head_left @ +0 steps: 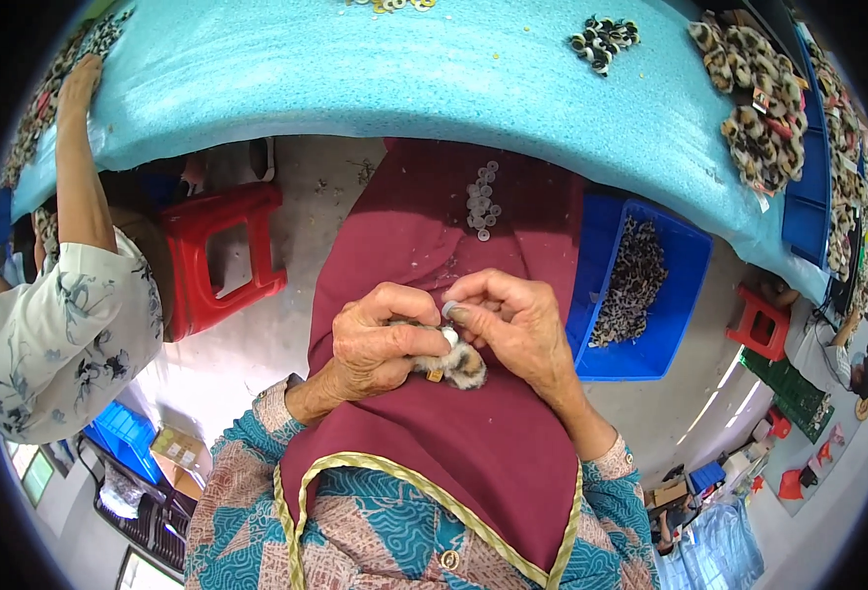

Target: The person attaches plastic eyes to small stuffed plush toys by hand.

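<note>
Over my lap, my left hand (380,339) is closed round a small spotted plush piece (466,370) with cream, brown and black fur. A white bit (450,336) shows at the plush by my left fingertips; what it is I cannot make out. Just above it, my right hand (524,332) pinches a small translucent plastic disc (448,309) between thumb and forefinger. More clear discs (483,202) lie scattered on the maroon apron (385,236) across my knees, toward the table.
A blue-covered table (355,79) spans the far side, bearing black-and-white pieces (604,43) and spotted plush pieces (763,118). Right of my knees stands a blue bin (591,364) of furry pieces. At left are a red stool (227,261) and another person's arm (85,177) reaching onto the table.
</note>
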Available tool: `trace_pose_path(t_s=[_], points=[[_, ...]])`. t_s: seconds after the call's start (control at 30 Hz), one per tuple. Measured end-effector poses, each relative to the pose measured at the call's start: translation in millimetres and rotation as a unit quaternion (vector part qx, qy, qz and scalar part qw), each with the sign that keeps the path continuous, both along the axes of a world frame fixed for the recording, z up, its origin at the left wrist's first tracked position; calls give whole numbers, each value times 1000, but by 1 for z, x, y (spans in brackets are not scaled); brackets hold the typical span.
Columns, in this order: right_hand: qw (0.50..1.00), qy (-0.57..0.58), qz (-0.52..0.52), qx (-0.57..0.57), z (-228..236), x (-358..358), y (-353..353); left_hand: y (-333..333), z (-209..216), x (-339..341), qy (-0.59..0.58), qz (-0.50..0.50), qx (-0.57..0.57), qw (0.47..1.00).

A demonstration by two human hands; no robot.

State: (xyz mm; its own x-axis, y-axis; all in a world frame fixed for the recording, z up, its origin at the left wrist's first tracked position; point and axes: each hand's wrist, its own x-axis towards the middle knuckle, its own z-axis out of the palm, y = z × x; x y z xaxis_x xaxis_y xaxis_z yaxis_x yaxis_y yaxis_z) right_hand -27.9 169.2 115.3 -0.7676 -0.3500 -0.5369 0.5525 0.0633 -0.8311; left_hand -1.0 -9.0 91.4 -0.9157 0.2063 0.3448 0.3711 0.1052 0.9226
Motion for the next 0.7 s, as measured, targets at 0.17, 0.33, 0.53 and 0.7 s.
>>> trace_pose_path(t_s=[0.17,0.33,0.53,0.7], points=[[997,-57,-5,-52,2,1,3,0,2,-1,-11,11,-14,1000],[991,-88,-19,-95,-7,6,7,4,2,-2,-20,33,-19,999],[987,-91,-53,-120,-5,10,3,4,2,0,-14,50,-25,998],[992,-41,-56,-103,-5,8,1,4,2,-3,-20,60,-29,998]])
